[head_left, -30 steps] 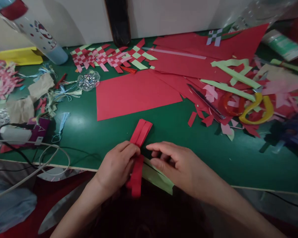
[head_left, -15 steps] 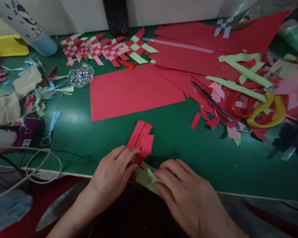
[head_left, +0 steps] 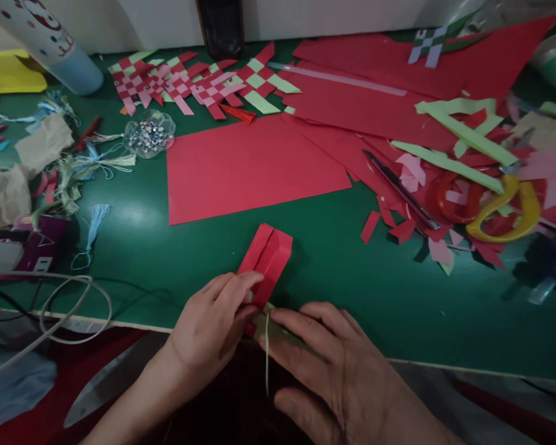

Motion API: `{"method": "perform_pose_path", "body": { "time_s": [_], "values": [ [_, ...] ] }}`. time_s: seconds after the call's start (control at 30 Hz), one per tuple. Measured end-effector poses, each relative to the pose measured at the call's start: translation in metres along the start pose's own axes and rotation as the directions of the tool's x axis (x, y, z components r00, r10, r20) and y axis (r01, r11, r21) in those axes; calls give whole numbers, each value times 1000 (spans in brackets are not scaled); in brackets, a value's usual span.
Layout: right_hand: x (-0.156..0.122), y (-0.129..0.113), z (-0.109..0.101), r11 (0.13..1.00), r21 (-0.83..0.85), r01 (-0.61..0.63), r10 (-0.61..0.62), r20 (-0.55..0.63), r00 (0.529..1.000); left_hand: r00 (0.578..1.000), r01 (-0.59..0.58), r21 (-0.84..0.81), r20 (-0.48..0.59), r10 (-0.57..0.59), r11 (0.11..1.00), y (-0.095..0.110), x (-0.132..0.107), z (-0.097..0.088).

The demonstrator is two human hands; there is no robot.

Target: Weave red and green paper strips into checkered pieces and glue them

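My left hand [head_left: 217, 312] pinches a bundle of folded red paper strips [head_left: 273, 250] at the table's front edge. The red strips stick out past the fingertips, with their folded ends toward the table's middle. Pale green paper strips [head_left: 267, 352] meet the red ones at the left fingertips. One green strip stands edge-on and hangs down in front of my right fingers. My right hand [head_left: 333, 358] rests its stretched fingers against the green paper, and its thumb is spread away below. Where the strips cross is partly hidden by the fingers.
A large red paper sheet [head_left: 254, 173] lies ahead. Woven paper fish [head_left: 180, 83] and a dish of beads [head_left: 149, 134] are behind it. Yellow-handled scissors [head_left: 505, 216], a pen [head_left: 401, 188] and paper scraps lie right. Tassels [head_left: 95, 232] and a white cable [head_left: 69, 327] are left.
My right hand has slid left toward my left hand, and its thumb has come off the green paper. A green strip now stands edge-on. The red strips' loose end has shifted right.
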State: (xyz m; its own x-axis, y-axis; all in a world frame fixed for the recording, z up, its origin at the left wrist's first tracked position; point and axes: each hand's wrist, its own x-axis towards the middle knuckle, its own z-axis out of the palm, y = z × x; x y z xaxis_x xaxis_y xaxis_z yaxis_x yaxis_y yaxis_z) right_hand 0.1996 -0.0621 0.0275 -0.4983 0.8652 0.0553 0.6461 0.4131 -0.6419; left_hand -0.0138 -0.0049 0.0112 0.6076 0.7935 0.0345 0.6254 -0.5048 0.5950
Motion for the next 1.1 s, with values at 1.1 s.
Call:
{"method": "perform_pose_path", "body": {
  "time_s": [1.1],
  "values": [
    [27, -2, 11, 994, -74, -80, 45, -390, 920, 997, 77, 16, -22, -76, 997, 4, 0, 3]
  ]
}}
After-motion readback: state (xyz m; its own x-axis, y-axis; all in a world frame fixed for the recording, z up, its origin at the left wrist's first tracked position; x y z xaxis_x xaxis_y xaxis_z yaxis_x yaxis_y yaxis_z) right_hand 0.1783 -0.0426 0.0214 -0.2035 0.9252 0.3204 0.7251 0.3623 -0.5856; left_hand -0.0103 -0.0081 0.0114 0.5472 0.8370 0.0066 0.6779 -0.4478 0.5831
